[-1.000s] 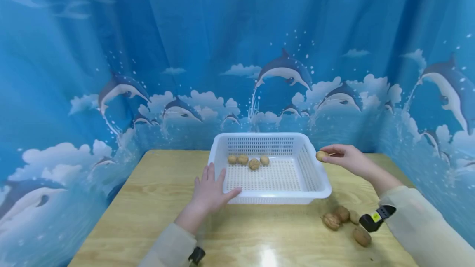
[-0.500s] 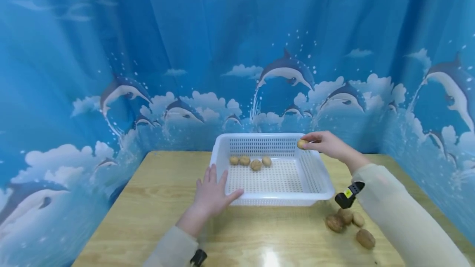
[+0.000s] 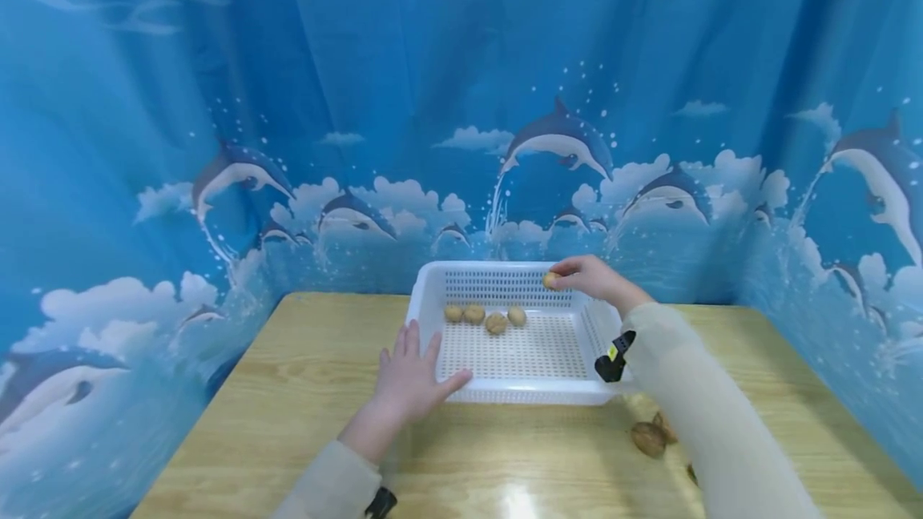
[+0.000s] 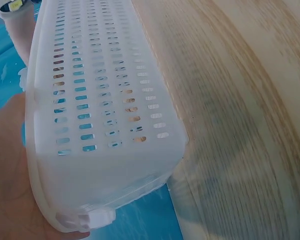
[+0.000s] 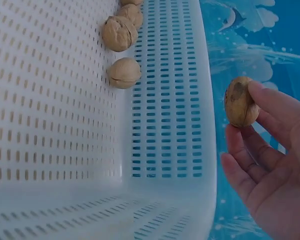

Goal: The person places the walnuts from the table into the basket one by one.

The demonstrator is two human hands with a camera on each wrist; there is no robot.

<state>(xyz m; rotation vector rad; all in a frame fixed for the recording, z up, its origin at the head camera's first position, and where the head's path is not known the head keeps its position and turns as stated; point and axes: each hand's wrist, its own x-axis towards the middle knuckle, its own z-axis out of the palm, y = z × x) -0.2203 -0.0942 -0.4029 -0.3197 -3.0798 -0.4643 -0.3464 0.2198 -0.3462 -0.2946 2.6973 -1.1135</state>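
My right hand [image 3: 593, 279] pinches a walnut [image 5: 241, 102] between thumb and fingertips, above the back part of a white plastic basket [image 3: 519, 396]. Inside the basket, several walnuts sit in a short row towards the back left, one of them a cracked-looking walnut [image 5: 119, 34]. At the basket's front left corner lies my left hand [image 3: 407, 375], its fingers spread and straight over the rim. In the left wrist view, part of that hand shows beside the slotted basket wall [image 4: 100, 170].
More walnuts [image 3: 648, 439] lie on the wooden table [image 3: 310, 391] right of the basket, partly hidden by my right sleeve [image 3: 707, 399]. A blue curtain [image 3: 433, 102] printed with dolphins hangs behind the table and along both sides.
My right hand has carried the walnut leftward, from outside the basket's right rim to over its back part. The left hand stays at the front left corner. The right sleeve now covers some table walnuts.
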